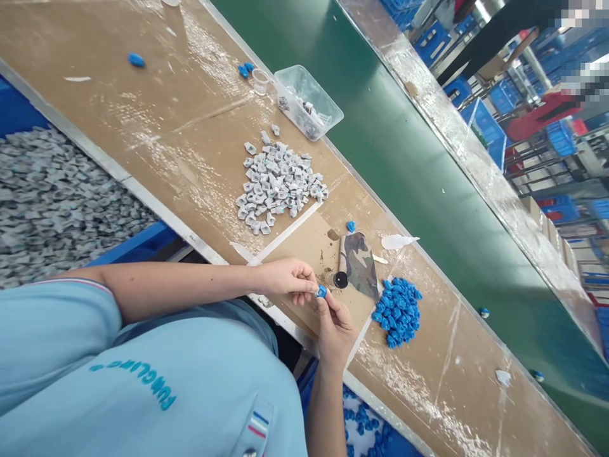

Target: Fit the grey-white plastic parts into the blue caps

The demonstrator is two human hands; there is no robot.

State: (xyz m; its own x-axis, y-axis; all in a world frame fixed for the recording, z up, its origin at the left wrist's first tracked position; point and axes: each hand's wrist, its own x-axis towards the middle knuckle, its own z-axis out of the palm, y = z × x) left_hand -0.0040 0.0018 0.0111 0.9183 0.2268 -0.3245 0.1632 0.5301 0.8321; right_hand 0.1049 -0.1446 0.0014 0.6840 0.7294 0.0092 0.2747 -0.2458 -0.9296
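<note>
My right hand [335,320] pinches a small blue plastic part [321,291] between thumb and fingers, its open side showing. At the left edge of that part, the closed fingertips of my left hand [292,279] meet it; a tiny pale bit shows there, too small to name. Beyond the hands lie a small round black-topped container [340,280] and a camouflage-patterned cloth or pouch [359,263]. To the right is a heap of blue plastic parts [397,311]. Farther off on the left spreads a pile of grey plastic parts [278,184].
A clear plastic box [309,105] with small items stands by the green conveyor belt [404,146]. Blue crates hold many grey parts [61,209] at left and blue parts [364,422] below. A white spoon-like piece [398,242] lies near the belt. Another person [495,32] is across it.
</note>
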